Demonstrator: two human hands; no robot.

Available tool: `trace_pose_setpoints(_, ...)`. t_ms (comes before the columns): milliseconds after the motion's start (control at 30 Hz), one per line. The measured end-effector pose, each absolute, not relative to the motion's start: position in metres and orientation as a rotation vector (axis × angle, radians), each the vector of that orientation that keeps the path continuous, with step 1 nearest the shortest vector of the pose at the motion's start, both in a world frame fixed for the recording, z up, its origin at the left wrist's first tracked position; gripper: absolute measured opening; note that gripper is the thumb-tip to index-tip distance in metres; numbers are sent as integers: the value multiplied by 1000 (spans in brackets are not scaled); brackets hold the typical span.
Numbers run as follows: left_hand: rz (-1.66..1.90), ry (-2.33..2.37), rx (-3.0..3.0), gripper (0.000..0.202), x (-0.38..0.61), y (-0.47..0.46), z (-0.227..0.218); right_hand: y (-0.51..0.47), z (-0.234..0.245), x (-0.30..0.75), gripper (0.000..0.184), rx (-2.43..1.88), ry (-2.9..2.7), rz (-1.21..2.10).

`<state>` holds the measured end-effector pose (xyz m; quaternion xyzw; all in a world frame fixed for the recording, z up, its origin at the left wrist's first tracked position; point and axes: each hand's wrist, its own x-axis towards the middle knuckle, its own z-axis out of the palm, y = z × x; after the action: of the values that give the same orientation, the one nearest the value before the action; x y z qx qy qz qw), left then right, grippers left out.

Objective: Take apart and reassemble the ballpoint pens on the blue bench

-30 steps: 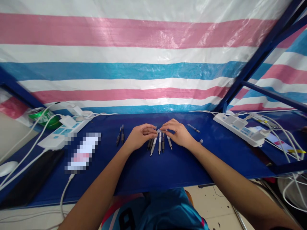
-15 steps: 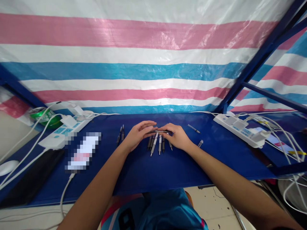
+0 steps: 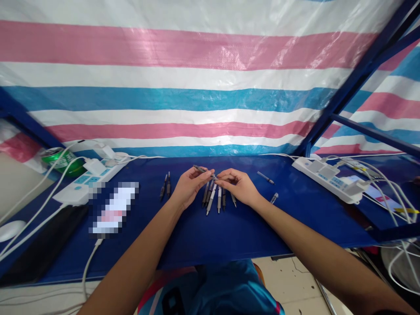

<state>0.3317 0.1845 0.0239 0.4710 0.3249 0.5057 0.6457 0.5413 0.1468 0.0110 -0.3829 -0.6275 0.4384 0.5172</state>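
Note:
My left hand (image 3: 189, 187) pinches a dark pen (image 3: 202, 169) and holds it tilted just above the blue table (image 3: 210, 227). My right hand (image 3: 239, 185) is closed at the pen's right tip, fingers pinched together on it. Under both hands lies a row of several pens (image 3: 215, 197), grey, white and dark, points toward me. Two more dark pens (image 3: 165, 185) lie left of my left hand. A single thin pen part (image 3: 265, 176) and a small clear cap (image 3: 274, 197) lie to the right.
White power strips with plugs and cables sit at the left (image 3: 88, 177) and the right (image 3: 330, 180). A green can (image 3: 59, 160) stands at the far left. A blurred-out object (image 3: 113, 208) lies on the table. A striped tarp (image 3: 197, 74) hangs behind.
The pen held flat between both hands has been lifted and tilted, its left end now up over my left fingers. My hands stay close together above the row.

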Motion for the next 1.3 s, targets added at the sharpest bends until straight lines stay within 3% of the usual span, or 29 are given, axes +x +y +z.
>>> trace_pose_setpoints(567, 1048, 706, 1203, 46, 331, 178, 28, 144, 21, 540, 42, -866, -1364, 1340)
trace_pose_setpoints(700, 1115, 713, 1151, 44, 331, 179, 28, 145, 23, 541, 48, -898, -1349, 1289)
trace_pose_setpoints(1100, 1065, 740, 1267, 41, 328, 177, 31, 142, 22, 548, 39, -978, -1506, 1142)
trace_pose_setpoints(1300, 1058, 728, 1283, 41, 327, 179, 26, 140, 28, 550, 53, -1000, -1591, 1185)
